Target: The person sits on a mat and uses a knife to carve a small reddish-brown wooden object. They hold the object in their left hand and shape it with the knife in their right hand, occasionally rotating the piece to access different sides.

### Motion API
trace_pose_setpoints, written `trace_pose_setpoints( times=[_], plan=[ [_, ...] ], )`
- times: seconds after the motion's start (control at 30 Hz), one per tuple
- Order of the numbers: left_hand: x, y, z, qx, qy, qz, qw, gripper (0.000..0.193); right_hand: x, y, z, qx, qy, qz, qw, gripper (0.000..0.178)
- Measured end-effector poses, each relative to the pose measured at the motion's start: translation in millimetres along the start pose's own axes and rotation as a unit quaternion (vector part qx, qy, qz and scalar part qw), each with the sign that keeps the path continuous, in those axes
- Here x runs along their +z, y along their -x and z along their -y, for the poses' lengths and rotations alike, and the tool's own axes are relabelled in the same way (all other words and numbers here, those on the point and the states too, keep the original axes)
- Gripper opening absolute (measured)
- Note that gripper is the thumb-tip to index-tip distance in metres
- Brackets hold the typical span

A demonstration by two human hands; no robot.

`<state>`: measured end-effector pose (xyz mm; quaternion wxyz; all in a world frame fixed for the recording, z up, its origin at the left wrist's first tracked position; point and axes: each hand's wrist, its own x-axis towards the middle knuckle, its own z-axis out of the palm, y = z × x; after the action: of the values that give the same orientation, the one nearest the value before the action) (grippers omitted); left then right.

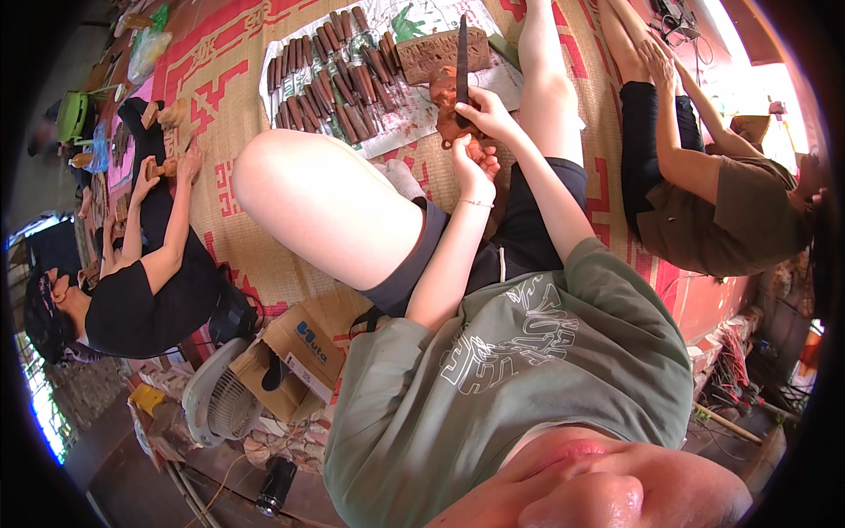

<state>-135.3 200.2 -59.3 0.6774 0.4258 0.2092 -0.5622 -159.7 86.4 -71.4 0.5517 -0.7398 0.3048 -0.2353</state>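
My left hand (475, 167) is closed around the lower end of a reddish-brown carved wooden figure (447, 132), in front of my lap. Above it, my right hand (486, 114) grips the lower end of a long dark file (462, 57). The file stands nearly upright in the picture, across the figure's front, with its narrow tip pointing away from me. Fine details of the carving are too small to make out. Just beyond the figure lies a rough, pitted brown block (440, 55). Rows of wooden-handled carving chisels (339, 75) lie to its left on a white printed sheet (398, 136).
A red-patterned straw mat (211, 167) lies beneath me. At left, a person in black (158, 299) handles wooden pieces (161, 167); at right sits a person in brown (731, 216). A cardboard box (308, 348) and a fan (231, 400) stand beside me at lower left.
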Motion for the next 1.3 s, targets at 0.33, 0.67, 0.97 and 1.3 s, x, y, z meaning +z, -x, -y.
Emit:
trace_pose_setpoints(
  times=[0.33,0.67,0.97,1.3],
  plan=[
    [3.6,1.7,-0.4,0.028,0.005,0.012,1.000,0.030,3.7,-3.6,11.3,-0.061,0.099,-0.025,0.993,0.022],
    [-1.5,-3.0,-1.6,0.014,-0.009,0.014,1.000,0.025,1.1,-9.5,6.6,-0.082,0.065,-0.024,0.994,0.022],
    [3.1,2.1,2.1,0.017,0.003,0.018,1.000,0.025,5.0,-4.3,19.6,-0.118,0.083,-0.060,0.988,0.020],
    [1.8,-1.0,3.9,0.026,-0.013,0.030,0.999,0.026,4.9,-4.0,21.1,-0.063,0.093,-0.059,0.992,0.020]
  ],
)
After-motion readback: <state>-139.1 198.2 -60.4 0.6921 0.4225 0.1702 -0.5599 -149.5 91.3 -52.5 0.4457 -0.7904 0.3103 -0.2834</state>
